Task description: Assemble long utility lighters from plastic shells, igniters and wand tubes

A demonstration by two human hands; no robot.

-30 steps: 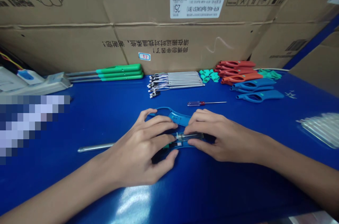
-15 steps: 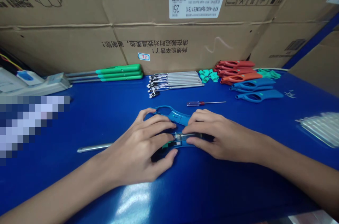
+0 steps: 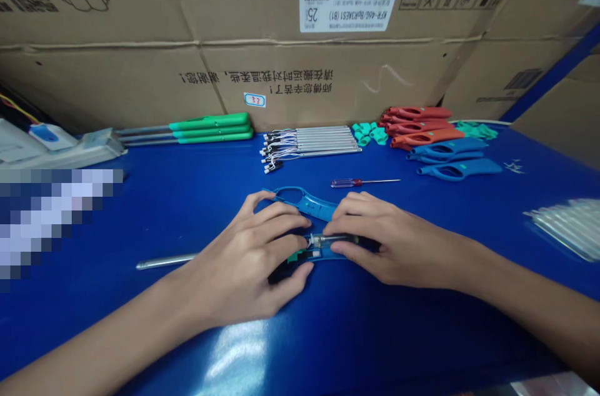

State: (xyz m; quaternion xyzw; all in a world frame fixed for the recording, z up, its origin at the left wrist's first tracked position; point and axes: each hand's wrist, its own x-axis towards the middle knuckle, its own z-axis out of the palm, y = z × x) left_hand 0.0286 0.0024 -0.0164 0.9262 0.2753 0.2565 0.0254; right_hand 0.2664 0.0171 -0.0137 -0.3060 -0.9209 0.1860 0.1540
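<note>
A lower blue lighter shell half (image 3: pixel 335 255) lies on the table with its inside up, partly hidden by both hands. In it sit a green trigger piece (image 3: pixel 295 256), a black part with a white end and a clear fuel tank (image 3: pixel 323 240). My left hand (image 3: pixel 255 258) is curled over the shell's left part, fingertips and thumb on either side of it. My right hand (image 3: pixel 375 237) pinches the tank and shell at their right end. Behind my fingers lies the other blue shell half (image 3: pixel 307 202). A metal lighter tube (image 3: pixel 166 261) sticks out left beneath my left wrist.
A screwdriver (image 3: pixel 359 183) lies beyond my hands. Farther back are green lighters (image 3: pixel 213 127), wired metal tubes (image 3: pixel 323 141), green triggers (image 3: pixel 370 133), red shells (image 3: pixel 417 121) and blue shells (image 3: pixel 462 169). Clear tanks (image 3: pixel 569 227) lie right. Cardboard (image 3: pixel 262 59) stands behind.
Almost nothing differs. My fingers have shifted very slightly over the lower shell, and the parts hold their places.
</note>
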